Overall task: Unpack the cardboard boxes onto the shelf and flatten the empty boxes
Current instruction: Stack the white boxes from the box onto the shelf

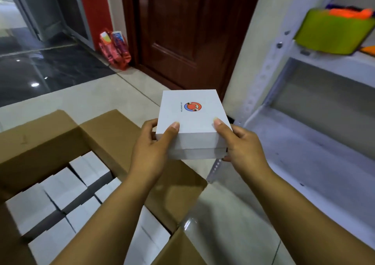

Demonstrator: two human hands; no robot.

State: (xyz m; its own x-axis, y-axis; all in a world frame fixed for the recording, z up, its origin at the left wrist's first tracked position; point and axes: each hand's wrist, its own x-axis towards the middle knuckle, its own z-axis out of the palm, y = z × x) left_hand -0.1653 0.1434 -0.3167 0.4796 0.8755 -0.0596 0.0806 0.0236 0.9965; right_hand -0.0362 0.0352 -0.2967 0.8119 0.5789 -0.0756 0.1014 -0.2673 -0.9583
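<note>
A white box [191, 114] with a round red and blue logo on its lid is held in the air between the cardboard box and the shelf. It seems to lie on a second white box. My left hand [151, 149] grips the near left corner, thumb on the lid. My right hand [241, 145] grips the near right corner the same way. An open brown cardboard box [48, 143] stands on the floor at lower left, holding several white boxes [63, 185]. The white metal shelf [316, 159] is at the right, its lower board bare.
On the shelf's upper board sits a green bin [332, 31] with orange things in it. A dark wooden door [190, 31] is straight ahead, and a red bag [114, 49] leans by its frame. Pale floor tiles [229, 220] lie between box and shelf.
</note>
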